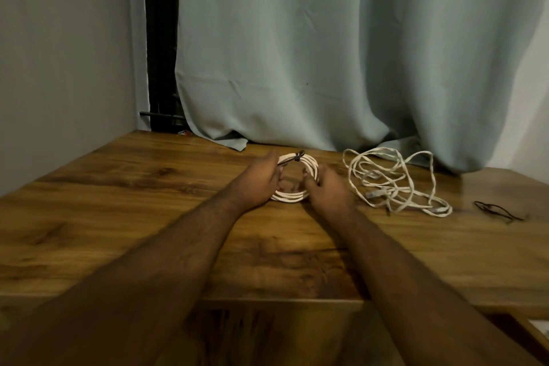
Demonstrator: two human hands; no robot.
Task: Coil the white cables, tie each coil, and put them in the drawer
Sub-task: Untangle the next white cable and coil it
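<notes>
Coiled white cable (pixel 297 178) gripped by both hands, L (pixel 261 184) pinching dark tie (pixel 292 157), R (pixel 325 187) on rim; tie to be cinched w/ loops kept stacked.

A pale green curtain (pixel 326 53) hangs behind the wooden table (pixel 118 202).

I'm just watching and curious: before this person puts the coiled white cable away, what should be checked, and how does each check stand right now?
1. Coiled cable wound neatly: ok.
2. Dark tie around the coil: in place; fully fastened, cannot tell.
3. Left hand pinching the tie end: ok.
4. Right hand gripping the coil: ok.
5. Drawer open below the table edge: ok.
6. Loose cable coiled: not ok; spare tie lies beside it.
</notes>
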